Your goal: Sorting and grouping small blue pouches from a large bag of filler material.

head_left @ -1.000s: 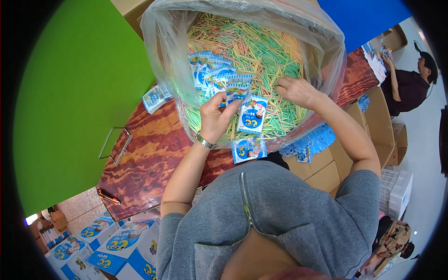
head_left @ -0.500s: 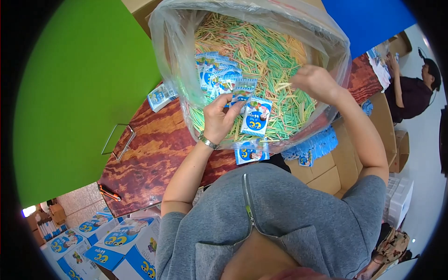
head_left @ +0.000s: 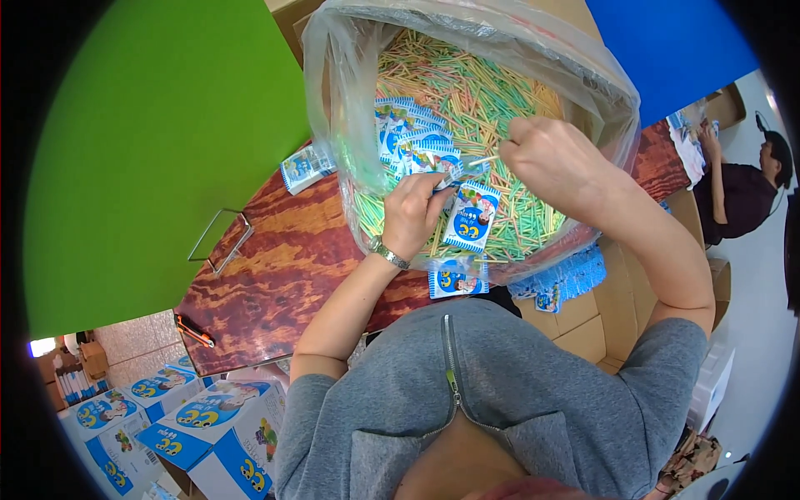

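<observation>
My left hand [head_left: 414, 215] pinches a small blue-and-white packet [head_left: 452, 177] between thumb and fingers, above a plastic-lined box. Close beside it, my right hand [head_left: 554, 162] is closed on a few thin pale candy sticks [head_left: 488, 160], whose tips point at the packet's upper end. Whether they are inside the packet I cannot tell. Loose candy sticks [head_left: 467, 92] in green, yellow and pink fill the clear plastic liner [head_left: 333, 50]. On top of them lie several overlapping packets [head_left: 408, 125] and one separate packet [head_left: 472, 218] just below my left hand.
A patterned red-brown table [head_left: 258, 283] carries a metal wire stand [head_left: 221, 242], an orange cutter [head_left: 194, 330] and another packet [head_left: 307, 167]. Printed cartons [head_left: 217, 417] stand lower left. A cardboard box [head_left: 583, 342] with blue packets is at my right. A person [head_left: 746, 187] works at far right.
My right hand has moved left from over the loose sticks, bringing the held sticks to the packet in my left hand. The packet has tilted. The whole view has shifted slightly.
</observation>
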`<control>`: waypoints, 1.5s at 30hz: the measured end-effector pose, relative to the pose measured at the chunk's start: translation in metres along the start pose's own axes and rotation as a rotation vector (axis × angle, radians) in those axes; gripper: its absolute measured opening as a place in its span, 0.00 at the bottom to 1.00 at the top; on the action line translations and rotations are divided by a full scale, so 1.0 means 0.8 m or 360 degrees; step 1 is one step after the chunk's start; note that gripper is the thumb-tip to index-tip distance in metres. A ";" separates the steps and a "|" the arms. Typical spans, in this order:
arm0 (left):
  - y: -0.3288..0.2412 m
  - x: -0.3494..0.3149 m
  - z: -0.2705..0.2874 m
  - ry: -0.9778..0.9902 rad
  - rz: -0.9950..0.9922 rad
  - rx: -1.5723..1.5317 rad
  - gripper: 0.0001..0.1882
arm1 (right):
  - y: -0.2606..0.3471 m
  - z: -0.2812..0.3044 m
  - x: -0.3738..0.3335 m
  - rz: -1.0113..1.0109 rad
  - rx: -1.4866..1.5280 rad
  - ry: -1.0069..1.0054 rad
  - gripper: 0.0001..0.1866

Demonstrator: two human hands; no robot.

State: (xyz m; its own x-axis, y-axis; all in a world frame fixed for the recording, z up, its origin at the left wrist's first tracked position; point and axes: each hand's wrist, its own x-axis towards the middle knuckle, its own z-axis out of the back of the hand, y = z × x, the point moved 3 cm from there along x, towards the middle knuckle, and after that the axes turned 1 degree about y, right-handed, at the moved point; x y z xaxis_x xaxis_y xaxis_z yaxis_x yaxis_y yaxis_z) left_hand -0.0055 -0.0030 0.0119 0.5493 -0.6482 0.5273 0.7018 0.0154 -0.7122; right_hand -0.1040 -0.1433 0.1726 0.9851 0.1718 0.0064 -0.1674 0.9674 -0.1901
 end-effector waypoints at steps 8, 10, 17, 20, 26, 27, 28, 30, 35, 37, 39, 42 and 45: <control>0.003 -0.003 0.006 0.0024 0.0018 -0.0041 0.11 | 0.011 -0.010 0.017 0.0232 0.0268 -0.0093 0.06; 0.005 -0.004 0.008 0.0050 0.0084 -0.0123 0.10 | 0.003 -0.021 0.021 0.0081 0.0812 -0.0200 0.08; 0.024 -0.020 0.008 0.0184 0.0347 -0.0588 0.08 | 0.012 -0.048 0.027 0.0284 0.0797 -0.0804 0.12; 0.044 -0.036 0.026 0.0142 0.0210 -0.0372 0.08 | -0.018 -0.082 0.001 -0.0132 0.1050 -0.0903 0.14; 0.074 -0.064 0.006 0.0216 0.0624 -0.0512 0.09 | -0.004 -0.202 -0.039 -0.0598 0.0795 0.0021 0.19; 0.072 -0.062 0.000 0.0137 0.0717 -0.0523 0.09 | -0.006 -0.205 -0.038 -0.0615 0.0902 -0.0031 0.18; 0.067 -0.060 -0.006 0.0139 0.0719 -0.0517 0.09 | -0.006 -0.207 -0.037 -0.0631 0.1007 -0.0084 0.17; 0.050 -0.046 -0.011 0.0058 0.0615 -0.0020 0.10 | -0.007 -0.212 -0.040 -0.0568 0.0831 -0.0171 0.14; 0.040 -0.050 -0.008 0.0087 0.0468 0.0331 0.18 | -0.001 -0.195 -0.052 -0.0373 0.0416 -0.0518 0.10; 0.021 -0.043 0.004 -0.0046 0.0221 0.0463 0.20 | -0.002 -0.169 -0.056 -0.0371 0.0578 -0.0540 0.11; -0.001 -0.037 0.011 -0.0133 -0.0066 0.0472 0.25 | -0.002 -0.153 -0.062 -0.0392 0.0716 -0.0563 0.12; -0.036 -0.023 0.013 0.0147 -0.0153 0.0132 0.23 | 0.011 -0.135 -0.058 -0.0343 0.0998 -0.0662 0.10; -0.030 -0.022 -0.003 0.0424 0.0237 -0.0319 0.14 | 0.030 -0.126 -0.054 -0.0457 0.1431 -0.0689 0.08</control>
State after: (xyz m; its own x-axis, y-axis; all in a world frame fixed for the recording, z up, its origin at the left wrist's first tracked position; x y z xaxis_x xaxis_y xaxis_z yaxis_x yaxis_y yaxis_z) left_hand -0.0328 0.0065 0.0184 0.4829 -0.8260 0.2909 0.5058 -0.0081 -0.8626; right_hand -0.1468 -0.1463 0.0690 0.9240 -0.2068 0.3217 -0.0710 0.7338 0.6757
